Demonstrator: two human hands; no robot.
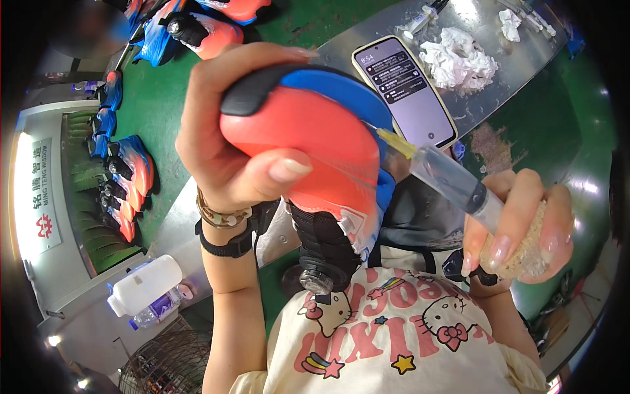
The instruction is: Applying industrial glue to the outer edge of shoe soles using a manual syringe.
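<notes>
My left hand (pixel 210 131) is wrapped round a coral, blue and black shoe (pixel 321 148), thumb on its coral side and fingers over the black edge. The shoe is tilted, its black collar and round dial (pixel 316 281) hanging toward my shirt. In my right hand (pixel 522 217) is a clear syringe (pixel 446 177) with a yellow needle hub (pixel 397 142). Its thin needle points at the blue edge of the shoe; whether it touches, I cannot tell. A beige, crumbly-looking lump (pixel 515 253) is also held against my right palm, under the fingers.
Beyond the shoe, a lit phone (pixel 417 102) lies on a metal table (pixel 525 72) beside crumpled white tissue (pixel 459 59). More coral-and-blue shoes (pixel 131 174) hang or stand at the left. A white bottle (pixel 147 282) and a clear water bottle (pixel 156 308) lie at lower left.
</notes>
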